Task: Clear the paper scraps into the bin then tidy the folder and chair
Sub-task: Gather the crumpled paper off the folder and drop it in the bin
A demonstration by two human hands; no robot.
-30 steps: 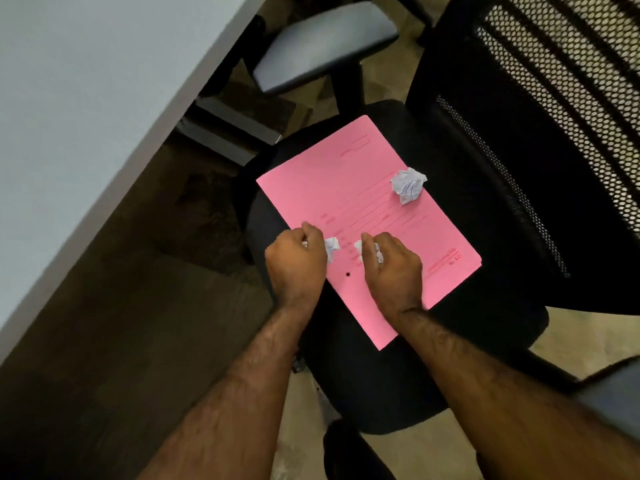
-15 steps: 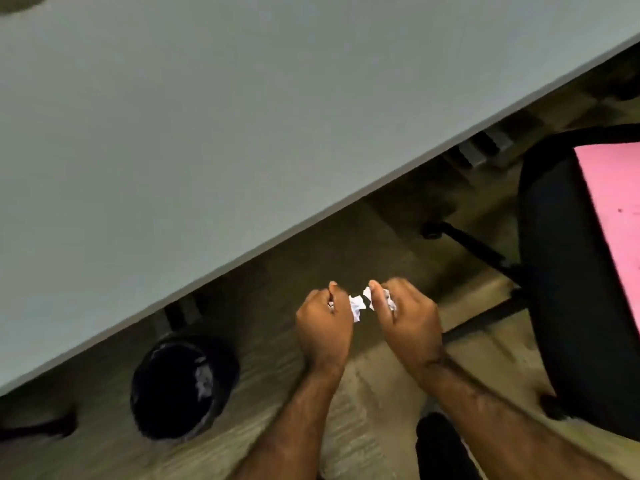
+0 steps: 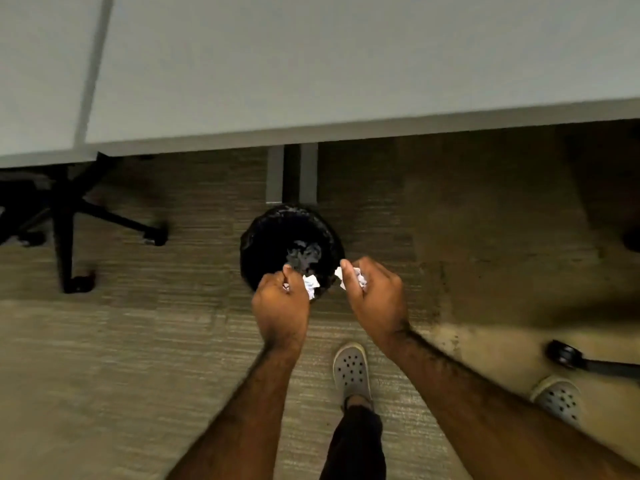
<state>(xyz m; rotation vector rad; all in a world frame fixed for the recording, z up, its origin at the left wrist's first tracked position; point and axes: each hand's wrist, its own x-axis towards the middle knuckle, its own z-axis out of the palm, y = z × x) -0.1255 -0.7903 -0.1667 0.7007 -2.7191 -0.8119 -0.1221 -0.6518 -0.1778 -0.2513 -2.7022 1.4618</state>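
Scraps, two of them, white and crumpled: one paper scrap [image 3: 310, 285] is pinched in the left hand [image 3: 281, 305], the other scrap [image 3: 352, 278] in the right hand [image 3: 376, 296], each hand curled closed around its own piece. Both hands hang over the near rim of the one black bin [image 3: 277, 233], left over the opening's edge, right just beside it, forearms reaching forward side by side. The bin stands on the carpet [image 3: 104, 358] just in front of the desk [image 3: 346, 64] legs. Left of the bin sits a chair base [image 3: 69, 216]; behind the bin, two grey clogs [image 3: 350, 372].
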